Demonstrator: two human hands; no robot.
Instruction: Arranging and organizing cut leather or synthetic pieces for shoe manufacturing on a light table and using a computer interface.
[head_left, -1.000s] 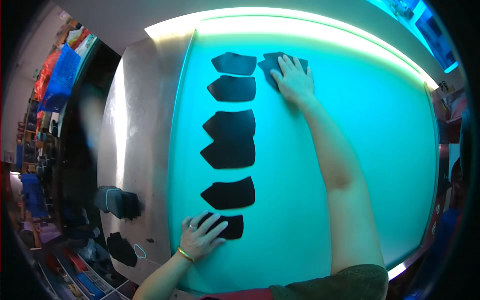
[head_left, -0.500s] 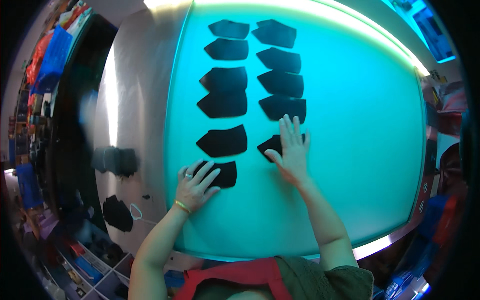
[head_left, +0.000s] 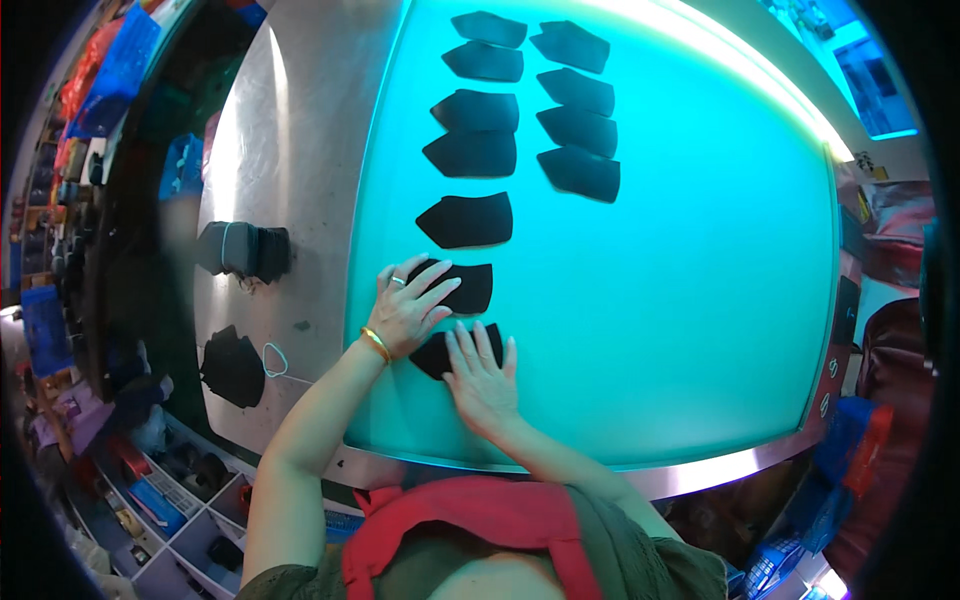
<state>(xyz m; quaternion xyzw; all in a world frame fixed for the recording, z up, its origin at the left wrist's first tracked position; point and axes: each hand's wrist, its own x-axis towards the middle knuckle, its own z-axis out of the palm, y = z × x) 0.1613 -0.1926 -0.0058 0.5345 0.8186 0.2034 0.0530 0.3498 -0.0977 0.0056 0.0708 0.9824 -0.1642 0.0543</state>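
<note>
Resting near the bench's (head_left: 700, 300) near edge, toward its left corner: right hand (head_left: 487, 388), fingers flat on the nearest dark piece (head_left: 430, 358), nothing pinched. Looks like placing/smoothing; I'd use even pressure, no dragging. Next piece up (head_left: 475, 290) is under the left hand (head_left: 405, 312), fingers spread on top, not gripping. Narrow gap between those two at their right ends; pin the upper one lightly so the lower can't nudge it. Points toward the left edge, match the column. Left, on the steel margin (head_left: 310, 160): loose dark pile (head_left: 235, 370), pale loop (head_left: 274, 360) just beside, then banded dark stack (head_left: 240, 248). Farther: rest of the left column (head_left: 465, 222), then shorter right column (head_left: 580, 175) toward the far edge. Its farthest piece looks doubled; worth checking.
</note>
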